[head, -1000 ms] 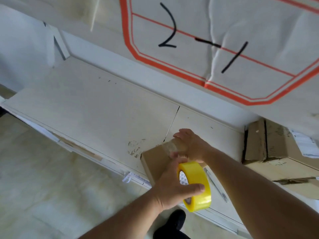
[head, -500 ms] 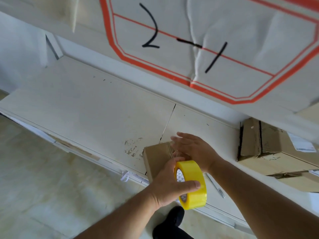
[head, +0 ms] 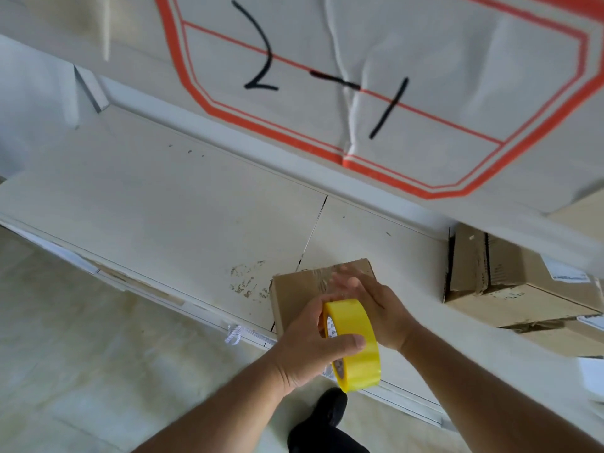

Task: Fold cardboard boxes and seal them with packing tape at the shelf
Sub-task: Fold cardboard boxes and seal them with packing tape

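Note:
A small brown cardboard box (head: 294, 295) stands at the front edge of the white shelf (head: 170, 223), with clear tape across its top. My left hand (head: 313, 348) grips a yellow roll of packing tape (head: 354, 341) just in front of the box. My right hand (head: 376, 302) lies flat on the top of the box with fingers straight, pressing the tape strip down. The near side of the box is hidden behind my hands and the roll.
A stack of larger cardboard boxes (head: 510, 282) sits on the shelf at the right. A white sheet with an orange frame and the marking "2-1" (head: 327, 76) hangs above. Below lies pale tiled floor (head: 81, 354), and my black shoe (head: 327, 416).
My right hand has slid back along the box top toward me, smoothing the tape. The left hand keeps hold of the roll. The camera has shifted slightly.

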`<control>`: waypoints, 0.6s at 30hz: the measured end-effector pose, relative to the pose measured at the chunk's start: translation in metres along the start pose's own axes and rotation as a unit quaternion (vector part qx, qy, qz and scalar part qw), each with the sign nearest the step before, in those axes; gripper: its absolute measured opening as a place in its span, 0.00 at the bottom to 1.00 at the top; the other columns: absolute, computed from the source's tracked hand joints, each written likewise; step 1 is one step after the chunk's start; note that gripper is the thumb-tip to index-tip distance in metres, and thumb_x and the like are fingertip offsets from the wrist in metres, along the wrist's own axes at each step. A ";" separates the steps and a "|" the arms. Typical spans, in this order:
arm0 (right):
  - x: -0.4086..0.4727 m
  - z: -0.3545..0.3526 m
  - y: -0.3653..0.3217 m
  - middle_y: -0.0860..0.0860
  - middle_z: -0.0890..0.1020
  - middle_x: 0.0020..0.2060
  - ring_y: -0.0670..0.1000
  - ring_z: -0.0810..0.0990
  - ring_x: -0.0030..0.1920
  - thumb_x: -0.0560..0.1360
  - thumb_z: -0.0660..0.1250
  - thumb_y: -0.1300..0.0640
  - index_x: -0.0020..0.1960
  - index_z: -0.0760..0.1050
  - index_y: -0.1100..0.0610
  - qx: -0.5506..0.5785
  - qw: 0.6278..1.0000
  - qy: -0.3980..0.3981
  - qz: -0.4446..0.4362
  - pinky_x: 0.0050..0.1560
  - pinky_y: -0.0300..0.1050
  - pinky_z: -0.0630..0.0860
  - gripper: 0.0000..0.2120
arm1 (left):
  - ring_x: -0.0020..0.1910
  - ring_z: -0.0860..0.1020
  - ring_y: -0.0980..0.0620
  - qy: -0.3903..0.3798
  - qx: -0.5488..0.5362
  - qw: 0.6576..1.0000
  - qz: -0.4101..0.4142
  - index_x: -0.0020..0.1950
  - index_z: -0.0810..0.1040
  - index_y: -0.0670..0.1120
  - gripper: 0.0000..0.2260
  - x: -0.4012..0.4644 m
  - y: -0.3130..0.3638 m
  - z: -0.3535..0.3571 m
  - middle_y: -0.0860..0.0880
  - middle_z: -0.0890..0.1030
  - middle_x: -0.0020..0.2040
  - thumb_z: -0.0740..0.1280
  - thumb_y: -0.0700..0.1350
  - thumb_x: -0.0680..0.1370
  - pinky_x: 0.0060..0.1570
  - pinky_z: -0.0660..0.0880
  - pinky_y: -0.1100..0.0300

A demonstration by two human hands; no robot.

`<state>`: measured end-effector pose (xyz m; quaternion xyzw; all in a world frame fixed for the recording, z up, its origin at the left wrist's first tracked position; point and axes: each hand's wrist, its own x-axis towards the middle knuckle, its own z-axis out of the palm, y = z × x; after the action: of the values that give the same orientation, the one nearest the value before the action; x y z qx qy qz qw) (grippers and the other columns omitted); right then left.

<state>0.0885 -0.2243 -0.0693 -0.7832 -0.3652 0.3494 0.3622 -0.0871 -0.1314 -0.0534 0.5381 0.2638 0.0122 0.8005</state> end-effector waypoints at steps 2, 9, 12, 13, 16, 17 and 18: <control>-0.007 0.008 0.005 0.44 0.76 0.72 0.38 0.68 0.75 0.83 0.52 0.37 0.66 0.78 0.38 -0.040 0.999 0.009 -0.019 0.80 0.44 0.59 0.19 | 0.59 0.83 0.50 0.011 -0.020 1.000 -0.001 0.68 0.74 0.51 0.34 0.002 -0.002 -0.002 0.47 0.84 0.59 0.80 0.51 0.64 0.54 0.80 0.55; -0.017 0.022 -0.011 0.47 0.86 0.57 0.50 0.83 0.61 0.82 0.57 0.38 0.61 0.82 0.45 0.110 0.991 0.062 0.043 0.67 0.59 0.76 0.19 | 0.56 0.83 0.52 0.027 -0.052 0.998 0.001 0.67 0.75 0.50 0.33 0.002 0.001 -0.001 0.47 0.84 0.57 0.80 0.51 0.64 0.56 0.81 0.50; -0.021 0.025 -0.023 0.46 0.85 0.56 0.46 0.83 0.59 0.83 0.58 0.37 0.63 0.82 0.49 0.127 0.988 0.068 0.063 0.67 0.54 0.77 0.22 | 0.59 0.82 0.48 0.019 -0.052 0.998 0.003 0.69 0.75 0.51 0.32 0.001 0.004 -0.002 0.45 0.83 0.60 0.79 0.50 0.66 0.61 0.80 0.45; -0.022 0.022 -0.031 0.49 0.86 0.53 0.47 0.84 0.55 0.84 0.59 0.38 0.60 0.83 0.49 0.165 0.980 0.079 0.083 0.62 0.51 0.79 0.20 | 0.60 0.82 0.47 0.018 -0.051 0.999 0.001 0.70 0.75 0.51 0.32 0.001 0.004 -0.002 0.44 0.83 0.61 0.79 0.50 0.67 0.62 0.80 0.44; -0.039 0.016 -0.038 0.53 0.88 0.48 0.56 0.86 0.50 0.86 0.60 0.46 0.54 0.86 0.45 0.211 0.967 0.091 0.106 0.54 0.54 0.81 0.15 | 0.62 0.82 0.44 0.027 -0.039 0.999 -0.010 0.70 0.74 0.52 0.33 0.000 0.004 -0.004 0.43 0.83 0.61 0.80 0.52 0.66 0.63 0.79 0.40; -0.049 0.016 -0.040 0.52 0.88 0.46 0.55 0.86 0.48 0.86 0.59 0.46 0.53 0.86 0.45 0.217 0.966 0.081 0.115 0.50 0.52 0.82 0.16 | 0.61 0.82 0.44 0.028 -0.031 0.999 -0.013 0.69 0.74 0.52 0.33 -0.001 0.005 -0.002 0.44 0.83 0.60 0.79 0.52 0.66 0.63 0.79 0.40; -0.058 0.016 -0.039 0.50 0.87 0.42 0.51 0.85 0.44 0.86 0.59 0.46 0.52 0.86 0.48 0.217 0.964 0.074 0.131 0.46 0.47 0.81 0.17 | 0.61 0.82 0.44 0.027 -0.022 0.999 -0.016 0.68 0.74 0.52 0.32 -0.002 0.006 -0.001 0.44 0.84 0.59 0.79 0.53 0.66 0.63 0.79 0.40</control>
<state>0.0345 -0.2491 -0.0286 -0.7503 -0.1466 0.4060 0.5007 -0.0875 -0.1280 -0.0477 0.5155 0.2938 0.0197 0.8047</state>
